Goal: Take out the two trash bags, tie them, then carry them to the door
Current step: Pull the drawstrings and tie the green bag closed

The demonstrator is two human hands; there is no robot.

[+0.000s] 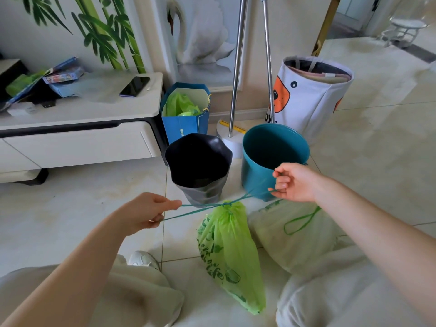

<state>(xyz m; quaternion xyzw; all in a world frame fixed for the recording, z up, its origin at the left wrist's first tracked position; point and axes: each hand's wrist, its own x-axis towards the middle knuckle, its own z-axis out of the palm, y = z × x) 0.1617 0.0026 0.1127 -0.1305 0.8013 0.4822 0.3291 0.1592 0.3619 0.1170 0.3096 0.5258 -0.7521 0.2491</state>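
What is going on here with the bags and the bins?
A person crouched on the tiled floor is tying a green trash bag. The left hand and the right hand each grip an end of its green drawstring and pull it taut, cinching the neck shut. A second, paler bag lies beside it with its drawstring slack. Behind them stand a teal bin with no bag in it and a dark bin.

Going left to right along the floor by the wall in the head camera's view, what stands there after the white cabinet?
White cabinet → blue paper bag → black bin → teal bucket → white fabric basket. In front, both hands pull the drawstring of the green trash bag.
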